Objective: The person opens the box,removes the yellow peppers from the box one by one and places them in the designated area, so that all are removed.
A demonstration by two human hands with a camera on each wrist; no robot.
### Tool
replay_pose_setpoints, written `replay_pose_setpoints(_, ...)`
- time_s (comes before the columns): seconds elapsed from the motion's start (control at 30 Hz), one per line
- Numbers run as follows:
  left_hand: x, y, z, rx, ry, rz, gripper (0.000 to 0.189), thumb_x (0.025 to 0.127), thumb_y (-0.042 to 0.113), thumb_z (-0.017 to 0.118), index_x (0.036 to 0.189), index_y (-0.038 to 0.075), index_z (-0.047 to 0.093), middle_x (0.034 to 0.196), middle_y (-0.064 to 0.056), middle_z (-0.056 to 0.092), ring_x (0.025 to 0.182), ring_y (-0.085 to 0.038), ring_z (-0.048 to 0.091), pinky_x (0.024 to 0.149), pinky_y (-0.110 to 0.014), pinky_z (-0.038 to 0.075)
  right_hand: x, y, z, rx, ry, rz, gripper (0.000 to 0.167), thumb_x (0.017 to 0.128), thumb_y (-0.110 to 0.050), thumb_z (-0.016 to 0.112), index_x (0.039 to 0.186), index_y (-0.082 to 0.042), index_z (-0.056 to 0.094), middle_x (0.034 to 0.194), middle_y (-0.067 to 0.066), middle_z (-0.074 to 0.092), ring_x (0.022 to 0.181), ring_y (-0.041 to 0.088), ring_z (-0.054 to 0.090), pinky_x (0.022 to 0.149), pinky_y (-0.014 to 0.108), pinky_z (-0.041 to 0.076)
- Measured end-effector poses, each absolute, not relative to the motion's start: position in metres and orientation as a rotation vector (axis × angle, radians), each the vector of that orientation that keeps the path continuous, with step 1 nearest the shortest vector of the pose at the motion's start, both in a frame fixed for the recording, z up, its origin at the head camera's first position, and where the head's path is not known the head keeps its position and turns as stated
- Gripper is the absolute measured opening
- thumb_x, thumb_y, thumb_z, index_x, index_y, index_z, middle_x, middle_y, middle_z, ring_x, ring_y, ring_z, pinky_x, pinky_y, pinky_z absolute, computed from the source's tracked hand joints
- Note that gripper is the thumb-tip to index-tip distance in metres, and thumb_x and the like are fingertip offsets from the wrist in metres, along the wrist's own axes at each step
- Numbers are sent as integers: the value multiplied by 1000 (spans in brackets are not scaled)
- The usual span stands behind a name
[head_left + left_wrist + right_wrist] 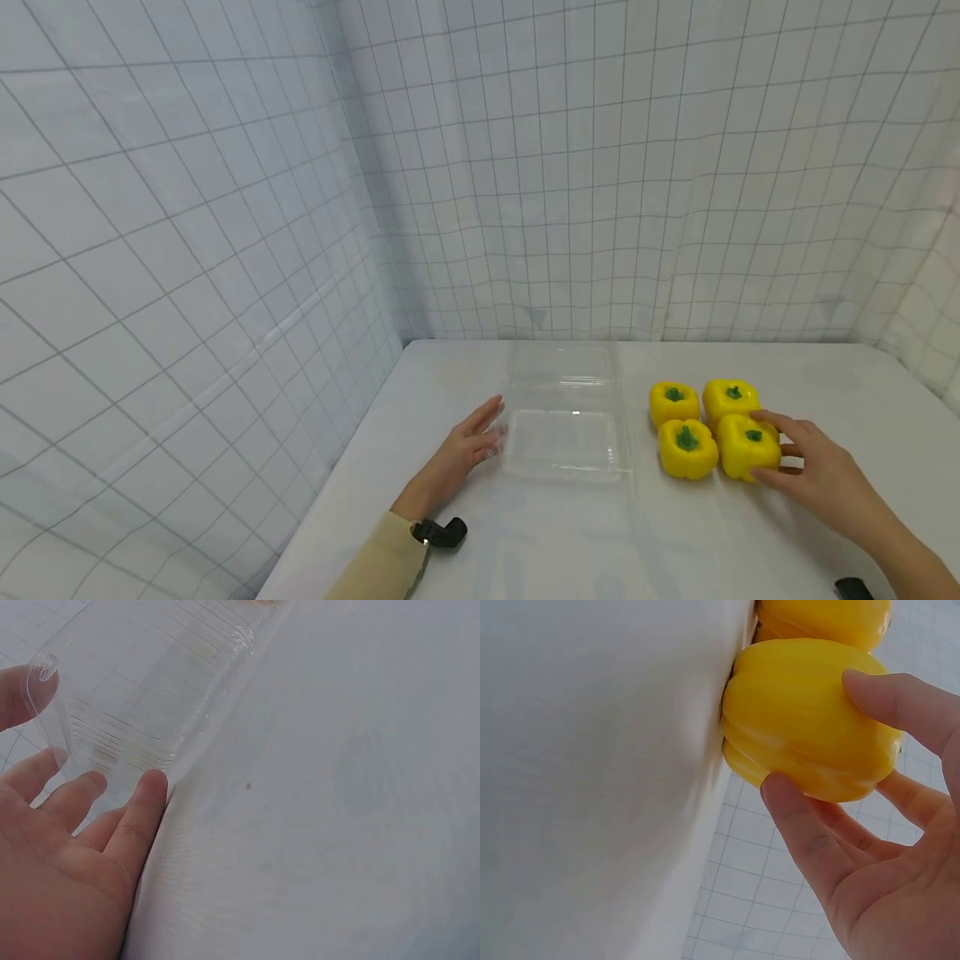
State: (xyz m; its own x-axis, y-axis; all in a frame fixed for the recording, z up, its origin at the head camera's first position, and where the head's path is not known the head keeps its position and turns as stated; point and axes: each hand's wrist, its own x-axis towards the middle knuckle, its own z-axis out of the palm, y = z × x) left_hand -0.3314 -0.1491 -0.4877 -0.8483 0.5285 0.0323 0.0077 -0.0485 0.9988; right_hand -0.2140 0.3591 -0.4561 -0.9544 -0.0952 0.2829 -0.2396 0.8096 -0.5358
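A clear plastic clamshell container (562, 440) lies on the table with its lid (562, 364) folded back behind it. At its left side is my left hand (463, 454), fingers loosely extended. In the left wrist view the fingertips (154, 780) touch the clear side wall, and the thumb lies by a corner of the rim. My right hand (825, 475) holds the front right yellow bell pepper (742, 450), thumb on one side and fingers around the other. This pepper (802, 712) still sits on the table in the right wrist view.
Other yellow bell peppers stand close against the held one: one at front left (686, 462), one at back left (669, 408) and one at back right (723, 396). The white table (540, 542) meets grid-patterned curtains (570, 208) at the back and sides.
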Motion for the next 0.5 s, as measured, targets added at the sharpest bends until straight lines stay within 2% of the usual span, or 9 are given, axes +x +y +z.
replay_pose_setpoints(0.2,-333,-147,-487,543,1879,1982,60,107,17,49,161,25,25,166,0,22,146,-28,32,103,-32,43,-216,360,-454,289,-2719,842,80,84,-36,83,149,-9,44,131,26,47,101,49,63,69,40,59)
replay_pose_setpoints(0.5,-330,-149,-489,549,1870,1990,63,107,19,50,163,21,21,166,-5,21,145,-32,33,106,-36,42,-213,357,-456,250,-2762,838,87,83,-47,80,150,-8,41,132,26,46,105,48,60,72,42,59)
